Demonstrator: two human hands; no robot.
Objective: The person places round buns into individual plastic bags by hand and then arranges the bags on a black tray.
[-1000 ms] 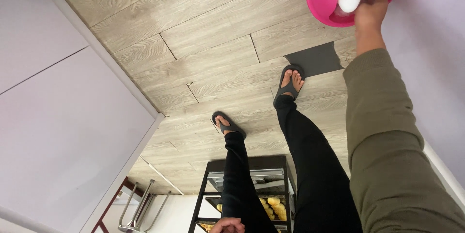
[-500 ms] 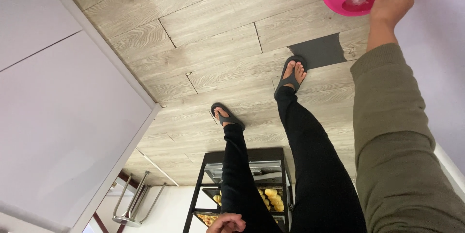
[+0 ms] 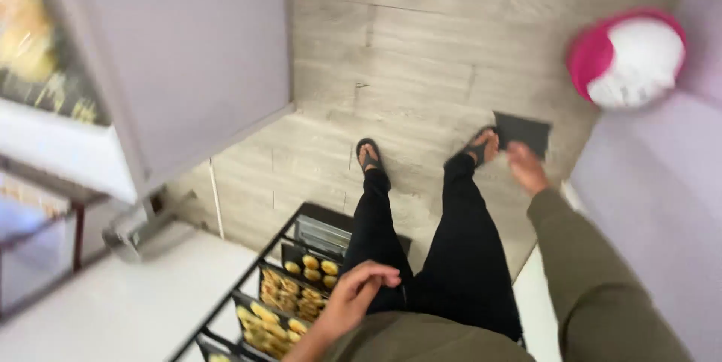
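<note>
I look down at my legs in black trousers and sandals on a pale wood-look floor. My right hand hangs empty in front of me, fingers loosely apart, just below a dark square mat. My left hand is near my waist, fingers curled but holding nothing, above a black rack of trays with yellow baked pieces. A pink bowl with a white object in it sits on a lilac surface at the upper right, well away from my right hand.
A tall white cabinet door stands at the left, with a white counter below it. A lilac wall or panel runs down the right side. Bare floor lies ahead of my feet.
My right hand has let go of the pink bowl and dropped toward the floor mat. The view has swung, and my left hand now shows near my waist.
</note>
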